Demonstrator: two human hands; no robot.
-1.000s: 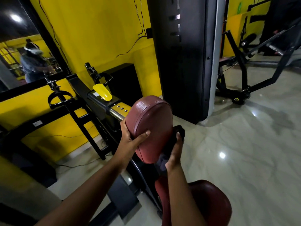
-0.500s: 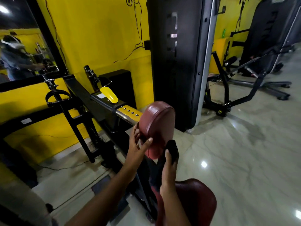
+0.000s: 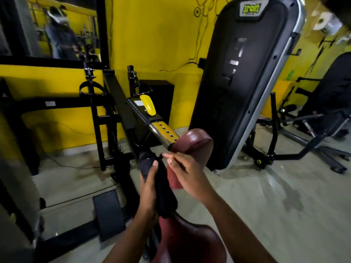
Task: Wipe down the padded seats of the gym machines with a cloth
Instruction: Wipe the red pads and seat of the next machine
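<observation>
The left hand (image 3: 150, 186) had come off the edge of the maroon upper pad (image 3: 195, 139), which it had clasped half a second before, and now gripped the dark cloth (image 3: 161, 188), its fingers curled round the bunched fabric and its thumb pressed on the near face. The cloth no longer lay against the pad's lower right side; it hung upright between the two hands, just left of the pad and above the near maroon seat (image 3: 190, 242), its lower end reaching the seat's front tip. The right hand (image 3: 187, 174), which had earlier held the cloth to the pad, lay in front of the pad's lower part with its fingers reaching left to the cloth's upper corner; motion blur hid whether they pinched it or only touched it. The view had also lifted, so the black weight-stack cover (image 3: 247, 82) on the far right showed its green logo. Farther left, the yellow lever (image 3: 149, 107) and the holed adjustment bar (image 3: 165, 130) ran up toward the yellow wall (image 3: 155, 38), with the mirror (image 3: 57, 29) at far left.
</observation>
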